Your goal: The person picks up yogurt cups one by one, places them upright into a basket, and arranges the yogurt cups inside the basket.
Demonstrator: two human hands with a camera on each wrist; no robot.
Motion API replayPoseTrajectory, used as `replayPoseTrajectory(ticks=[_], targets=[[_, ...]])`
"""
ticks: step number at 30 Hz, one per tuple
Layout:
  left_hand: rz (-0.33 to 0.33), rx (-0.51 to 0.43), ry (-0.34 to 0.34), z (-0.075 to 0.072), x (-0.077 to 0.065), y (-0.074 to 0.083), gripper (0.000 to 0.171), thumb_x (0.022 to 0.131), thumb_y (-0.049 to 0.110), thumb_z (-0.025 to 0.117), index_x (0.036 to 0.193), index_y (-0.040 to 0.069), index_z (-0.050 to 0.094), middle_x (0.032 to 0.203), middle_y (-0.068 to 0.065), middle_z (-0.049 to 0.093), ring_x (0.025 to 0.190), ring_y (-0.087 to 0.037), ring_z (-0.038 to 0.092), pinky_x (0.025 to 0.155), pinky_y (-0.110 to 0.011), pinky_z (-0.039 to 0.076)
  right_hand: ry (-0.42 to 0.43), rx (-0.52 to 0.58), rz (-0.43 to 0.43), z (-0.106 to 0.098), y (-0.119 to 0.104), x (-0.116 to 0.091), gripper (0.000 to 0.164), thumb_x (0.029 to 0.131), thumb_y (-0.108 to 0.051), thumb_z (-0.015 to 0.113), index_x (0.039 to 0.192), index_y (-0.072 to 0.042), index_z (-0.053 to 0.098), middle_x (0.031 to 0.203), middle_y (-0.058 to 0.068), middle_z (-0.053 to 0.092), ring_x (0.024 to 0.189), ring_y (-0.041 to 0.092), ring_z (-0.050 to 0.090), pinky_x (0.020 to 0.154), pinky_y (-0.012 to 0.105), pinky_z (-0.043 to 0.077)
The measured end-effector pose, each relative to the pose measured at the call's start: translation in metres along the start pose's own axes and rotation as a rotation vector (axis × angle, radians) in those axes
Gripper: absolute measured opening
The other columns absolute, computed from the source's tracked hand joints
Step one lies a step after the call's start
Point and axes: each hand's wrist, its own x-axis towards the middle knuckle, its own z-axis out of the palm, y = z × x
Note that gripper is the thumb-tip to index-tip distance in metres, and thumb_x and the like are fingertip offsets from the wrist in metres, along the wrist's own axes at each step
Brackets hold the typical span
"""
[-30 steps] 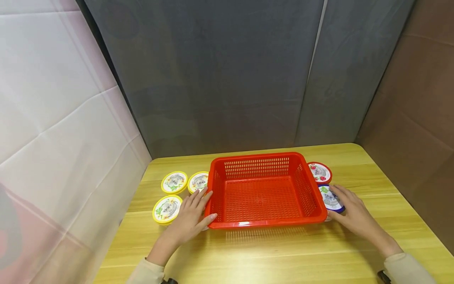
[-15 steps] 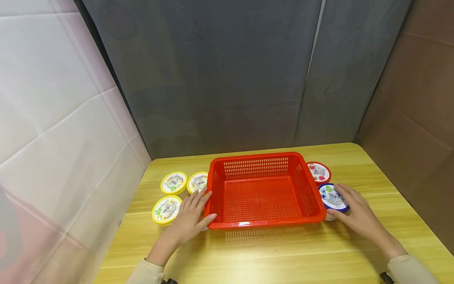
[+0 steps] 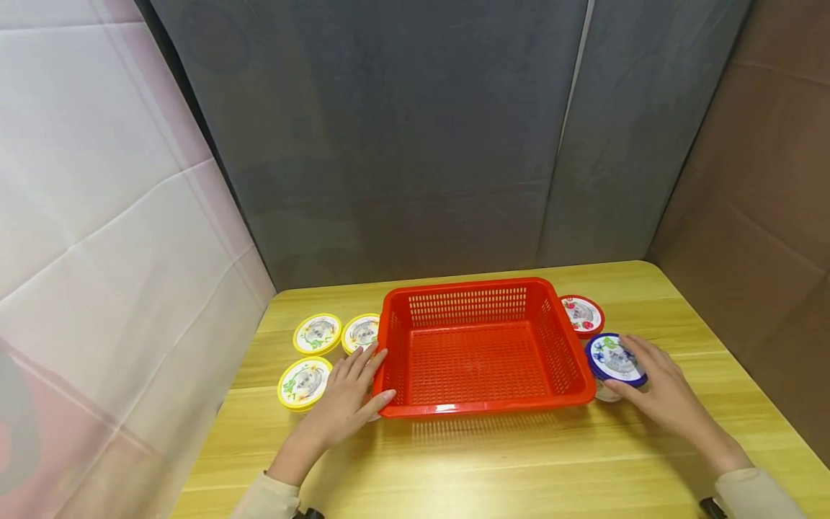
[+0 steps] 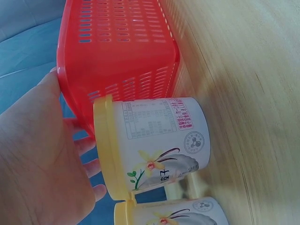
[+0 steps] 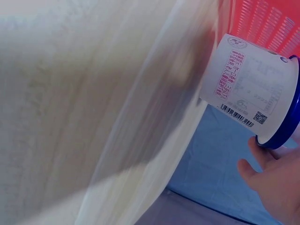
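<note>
On a wood-grain tabletop (image 3: 493, 465), a red plastic basket (image 3: 447, 409) with slotted walls stands upright near the middle of the far edge. A person's right hand (image 3: 658, 393) grasps a blue-lidded tub (image 3: 616, 358) just beside the basket's right wall, thumb on the near side of the lid and fingers round the opposite side. The right wrist view shows red lettering, a barcode and a QR code on the tub's white body; whether its base touches the tabletop I cannot tell. Just beyond it, towards the far right corner, a red-lidded tub (image 3: 581, 316) is partly hidden by the basket's rim.

The left hand (image 3: 342, 401) is unclenched, its fingers extended and spread, with index finger and thumb touching the basket's left rim. Beneath it, against the basket's left side, is a yellow-lidded tub (image 4: 154, 145) printed with a vanilla flower, mostly covered by the hand in the head view. Three more yellow-lidded tubs (image 3: 303, 383) stand around it on the tabletop's left part, two of them towards the far left corner.

Beige sleeves (image 3: 757, 494) end at both wrists. Past the far edge rises a dark grey backdrop (image 3: 402, 144), with a white panel (image 3: 97, 180) on the left and a brown panel (image 3: 759, 166) on the right.
</note>
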Motion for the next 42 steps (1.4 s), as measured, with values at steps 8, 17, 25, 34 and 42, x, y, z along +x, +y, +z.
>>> replayPoseTrajectory(ticks=[8, 17, 25, 34, 42], targets=[[0.001, -0.005, -0.002, 0.0, 0.0, -0.001, 0.072, 0.099, 0.055, 0.049, 0.156, 0.014, 0.031, 0.166, -0.009, 0.023, 0.151, -0.041, 0.021, 0.12, -0.065, 0.016, 0.022, -0.003, -0.012, -0.012, -0.001, 0.003, 0.086, 0.083, -0.034, 0.079, 0.153, -0.009, 0.035, 0.149, 0.033, 0.036, 0.127, 0.058, 0.037, 0.092, 0.078, 0.032], [0.003, -0.012, -0.004, 0.0, 0.0, 0.0, 0.073, 0.099, 0.055, 0.048, 0.156, 0.014, 0.031, 0.166, -0.009, 0.022, 0.151, -0.041, 0.021, 0.12, -0.065, 0.016, 0.038, 0.015, -0.001, -0.025, -0.005, 0.008, 0.087, 0.083, -0.032, 0.079, 0.154, -0.01, 0.034, 0.15, 0.033, 0.035, 0.128, 0.059, 0.035, 0.093, 0.079, 0.03], [-0.003, -0.007, -0.006, 0.002, 0.0, 0.0, 0.074, 0.098, 0.057, 0.047, 0.156, 0.014, 0.031, 0.166, -0.01, 0.023, 0.151, -0.041, 0.022, 0.12, -0.065, 0.016, 0.044, 0.014, -0.011, -0.037, -0.013, 0.014, 0.087, 0.083, -0.032, 0.079, 0.154, -0.011, 0.033, 0.152, 0.033, 0.034, 0.13, 0.06, 0.034, 0.093, 0.081, 0.028], [-0.003, -0.009, -0.006, 0.0, 0.0, 0.0, 0.073, 0.099, 0.055, 0.048, 0.157, 0.015, 0.029, 0.167, -0.008, 0.02, 0.151, -0.041, 0.021, 0.119, -0.065, 0.017, 0.053, 0.0, -0.018, -0.049, -0.022, 0.02, 0.088, 0.083, -0.03, 0.08, 0.155, -0.014, 0.033, 0.154, 0.03, 0.033, 0.13, 0.058, 0.034, 0.093, 0.08, 0.03], [-0.008, -0.019, -0.01, 0.001, 0.0, 0.0, 0.073, 0.099, 0.056, 0.048, 0.157, 0.016, 0.029, 0.167, -0.007, 0.02, 0.152, -0.041, 0.02, 0.12, -0.065, 0.016, 0.041, -0.01, -0.023, -0.056, -0.029, 0.024, 0.088, 0.084, -0.031, 0.078, 0.156, -0.015, 0.03, 0.156, 0.029, 0.03, 0.132, 0.058, 0.033, 0.091, 0.081, 0.031]])
